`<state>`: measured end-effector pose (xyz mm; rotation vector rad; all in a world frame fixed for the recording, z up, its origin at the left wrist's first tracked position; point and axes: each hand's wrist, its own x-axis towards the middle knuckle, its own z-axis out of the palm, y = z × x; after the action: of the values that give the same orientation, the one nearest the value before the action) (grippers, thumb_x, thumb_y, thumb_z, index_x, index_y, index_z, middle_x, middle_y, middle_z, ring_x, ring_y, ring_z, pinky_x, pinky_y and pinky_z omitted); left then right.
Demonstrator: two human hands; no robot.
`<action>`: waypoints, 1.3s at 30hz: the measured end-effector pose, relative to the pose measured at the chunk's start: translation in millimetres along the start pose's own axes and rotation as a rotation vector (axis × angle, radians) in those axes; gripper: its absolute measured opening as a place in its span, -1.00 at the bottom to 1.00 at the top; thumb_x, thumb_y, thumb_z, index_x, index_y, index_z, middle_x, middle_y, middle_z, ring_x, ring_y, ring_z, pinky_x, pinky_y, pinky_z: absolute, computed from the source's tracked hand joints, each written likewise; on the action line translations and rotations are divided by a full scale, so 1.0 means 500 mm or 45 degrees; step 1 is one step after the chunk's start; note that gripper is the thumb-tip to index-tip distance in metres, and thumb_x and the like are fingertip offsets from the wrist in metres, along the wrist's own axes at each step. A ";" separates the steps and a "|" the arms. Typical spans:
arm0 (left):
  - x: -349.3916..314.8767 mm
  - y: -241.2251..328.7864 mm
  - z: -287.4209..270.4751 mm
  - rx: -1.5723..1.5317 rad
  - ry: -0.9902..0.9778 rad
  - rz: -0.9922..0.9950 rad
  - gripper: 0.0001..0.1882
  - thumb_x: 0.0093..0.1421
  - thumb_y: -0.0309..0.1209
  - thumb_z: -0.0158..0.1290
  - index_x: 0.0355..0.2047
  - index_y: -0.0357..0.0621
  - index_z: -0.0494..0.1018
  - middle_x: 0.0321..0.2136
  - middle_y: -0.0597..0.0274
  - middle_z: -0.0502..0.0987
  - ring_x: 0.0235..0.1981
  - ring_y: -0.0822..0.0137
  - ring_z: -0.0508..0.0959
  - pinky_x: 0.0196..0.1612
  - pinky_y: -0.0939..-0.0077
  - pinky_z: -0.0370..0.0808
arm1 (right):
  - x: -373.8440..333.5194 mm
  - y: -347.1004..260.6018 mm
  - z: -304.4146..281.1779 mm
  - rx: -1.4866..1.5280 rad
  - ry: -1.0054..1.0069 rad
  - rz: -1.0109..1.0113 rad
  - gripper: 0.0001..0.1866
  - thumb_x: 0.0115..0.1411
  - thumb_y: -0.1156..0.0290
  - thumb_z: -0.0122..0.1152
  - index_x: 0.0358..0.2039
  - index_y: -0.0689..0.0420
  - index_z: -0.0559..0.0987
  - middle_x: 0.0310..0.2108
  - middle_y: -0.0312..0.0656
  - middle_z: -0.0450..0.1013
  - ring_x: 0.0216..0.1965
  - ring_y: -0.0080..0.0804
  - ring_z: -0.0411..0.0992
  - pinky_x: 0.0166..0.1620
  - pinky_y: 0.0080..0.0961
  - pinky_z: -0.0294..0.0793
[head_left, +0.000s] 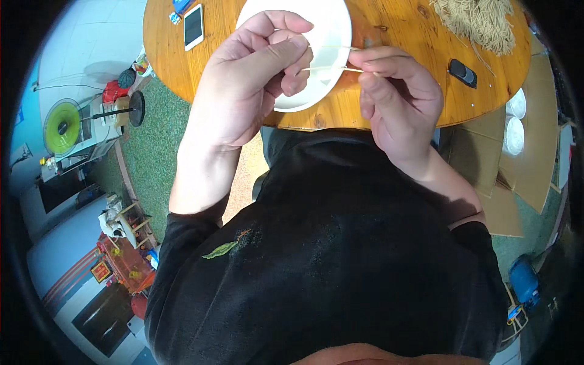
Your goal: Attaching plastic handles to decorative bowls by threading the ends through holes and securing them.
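A thin, pale beige string (333,67) runs between my two hands, with a second fine strand just above it. My left hand (252,70) is closed, pinching one end between thumb and fingers. The other end sits between the thumb and fingertips of my right hand (401,91). Both hands are raised over the near part of a round white plate (298,102), which my left hand partly hides. At the far right of the table lies a loose bundle of similar beige strings (480,24).
The round wooden table (407,18) also carries a white phone (193,27) at far left and a small black device (462,73) at right. Flattened cardboard (529,164) stands right of the table. A green-bladed fan (62,127) is at left.
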<state>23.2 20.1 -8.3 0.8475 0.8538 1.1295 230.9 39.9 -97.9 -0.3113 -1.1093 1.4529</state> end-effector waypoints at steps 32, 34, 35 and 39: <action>0.092 0.084 0.172 0.892 -0.171 0.547 -0.71 0.36 -0.75 0.10 0.05 -0.32 0.40 -0.38 0.32 0.57 -0.31 0.56 0.60 -0.22 0.70 0.52 | 0.126 -0.193 -0.036 -0.713 -0.204 0.730 -0.87 0.41 0.50 0.25 -0.14 0.26 0.69 -0.26 -0.17 0.67 -0.25 -0.45 0.69 -0.07 -0.51 0.72; 0.111 0.073 0.166 0.950 -0.208 0.588 -0.71 0.36 -0.75 0.10 0.04 -0.32 0.40 -0.38 0.32 0.57 -0.32 0.56 0.60 -0.23 0.68 0.53 | 0.128 -0.196 -0.048 -0.711 -0.249 0.758 -0.88 0.42 0.49 0.26 -0.15 0.25 0.70 -0.27 -0.17 0.67 -0.24 -0.45 0.69 -0.06 -0.51 0.73; 0.122 0.067 0.160 1.015 -0.238 0.633 -0.71 0.35 -0.75 0.11 0.03 -0.32 0.40 -0.37 0.31 0.58 -0.32 0.57 0.60 -0.24 0.67 0.54 | 0.130 -0.197 -0.053 -0.705 -0.303 0.782 -0.88 0.42 0.49 0.26 -0.16 0.24 0.70 -0.28 -0.16 0.67 -0.24 -0.44 0.69 -0.06 -0.50 0.73; 0.153 0.043 0.146 0.968 -0.318 0.662 -0.72 0.33 -0.75 0.14 0.00 -0.31 0.42 -0.36 0.29 0.60 -0.33 0.57 0.61 -0.25 0.66 0.55 | 0.124 -0.184 -0.082 -0.524 -0.328 0.806 -0.89 0.43 0.51 0.24 -0.17 0.24 0.70 -0.29 -0.16 0.67 -0.23 -0.44 0.70 -0.04 -0.50 0.73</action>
<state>95.9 89.2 31.7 1.8832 0.8804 1.1007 303.5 95.9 -23.4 -0.8419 -1.6163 1.8391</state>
